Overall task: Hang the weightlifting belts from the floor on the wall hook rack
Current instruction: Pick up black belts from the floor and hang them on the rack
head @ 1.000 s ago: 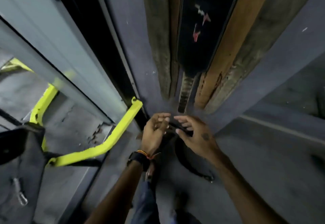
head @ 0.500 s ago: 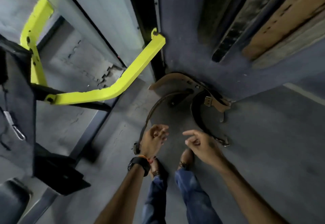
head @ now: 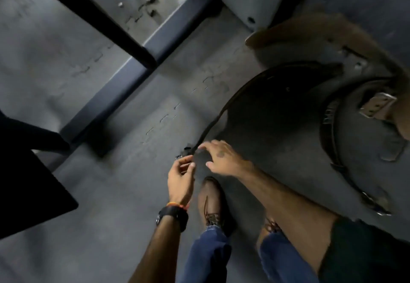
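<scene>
Far left: dark equipment panel (head: 26,185), mostly black, detail lost. A black bar (head: 93,16) runs diagonally from top left and meets a blue-grey floor beam (head: 124,83) on the grey rubber floor (head: 88,227); the mat seams show jigsaw cuts near the top.

Centre: left hand (head: 180,180), watch (head: 175,215) and orange thread on the wrist, is low over the floor. Fingers narrow, thumb and forefinger pinched at the buckle end of the thin dark belt (head: 224,109); blur keeps me from telling whether it actually grips the metal. Right hand (head: 221,158) sits just beside it, fingers (head: 205,146) spread and half curled, tips touching or just over the same strap end; can't tell if there's contact. Not closed on anything.

Below the hands: brown laced shoe (head: 213,202), blue jeans (head: 208,258).

Right: the thin dark belt lies on the floor on its edge, arcing from the hands up and right. Behind it, a wide tan leather belt (head: 321,27) curves along the top right, blurred. A third belt, black (head: 330,123), loops on the floor at far right with a metal buckle (head: 377,104) near its top and another metal end near the lower right. All three belts are on the floor, near each other.
</scene>
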Action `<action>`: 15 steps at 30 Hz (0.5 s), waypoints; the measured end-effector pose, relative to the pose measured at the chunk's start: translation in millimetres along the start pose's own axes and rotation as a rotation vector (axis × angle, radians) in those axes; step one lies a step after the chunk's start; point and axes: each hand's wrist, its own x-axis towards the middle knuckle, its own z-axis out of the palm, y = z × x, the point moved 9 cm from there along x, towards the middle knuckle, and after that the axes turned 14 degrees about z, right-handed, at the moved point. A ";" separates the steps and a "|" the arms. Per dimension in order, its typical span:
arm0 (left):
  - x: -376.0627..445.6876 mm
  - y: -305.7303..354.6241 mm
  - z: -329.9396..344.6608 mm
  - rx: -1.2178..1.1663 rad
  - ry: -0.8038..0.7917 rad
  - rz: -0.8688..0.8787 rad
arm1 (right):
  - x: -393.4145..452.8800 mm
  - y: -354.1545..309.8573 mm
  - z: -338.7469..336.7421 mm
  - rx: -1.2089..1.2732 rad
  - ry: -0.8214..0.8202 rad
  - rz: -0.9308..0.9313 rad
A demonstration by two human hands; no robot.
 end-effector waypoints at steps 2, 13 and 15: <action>43.6 -41.6 -11.7 0.016 0.044 -0.006 | 48.9 -26.8 32.4 -0.198 0.022 -0.112; 36.6 -23.7 -28.0 0.110 -0.094 -0.056 | 24.4 -6.9 2.9 -0.368 0.414 -0.124; -6.7 42.9 1.9 -0.090 -0.232 -0.155 | -53.3 -9.5 -52.6 -0.251 0.590 -0.122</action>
